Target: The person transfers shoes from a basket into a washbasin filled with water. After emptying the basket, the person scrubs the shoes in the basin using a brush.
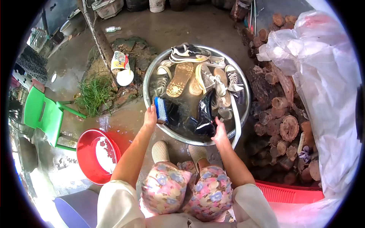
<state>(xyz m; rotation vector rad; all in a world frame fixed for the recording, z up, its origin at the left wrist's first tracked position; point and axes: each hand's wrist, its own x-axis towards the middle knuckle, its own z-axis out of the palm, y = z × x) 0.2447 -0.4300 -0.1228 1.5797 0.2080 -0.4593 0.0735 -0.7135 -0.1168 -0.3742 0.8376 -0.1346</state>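
Observation:
My left hand [151, 116] is closed around a scrubbing brush [161, 110] with blue-and-white bristles, at the left rim of a wide metal basin [146, 84]. A glossy black shoe [205, 113] is gripped in my right hand [220, 131], tilted over the basin's right front part. Another dark, shiny item [173, 113] lies beside the brush, its shape partly hidden. Water and several shoes fill the basin. Among them are a black-and-white sneaker [188, 53], an upturned tan sole [180, 79] and a laced canvas shoe [234, 79].
A red basin [80, 159] and a green chair [45, 112] stand to the left. Stacked logs [289, 128] and plastic sheeting [323, 76] line the right. Beyond the basin's left side, a thin tree trunk [100, 41] rises near a white container [124, 77] and grass [94, 95].

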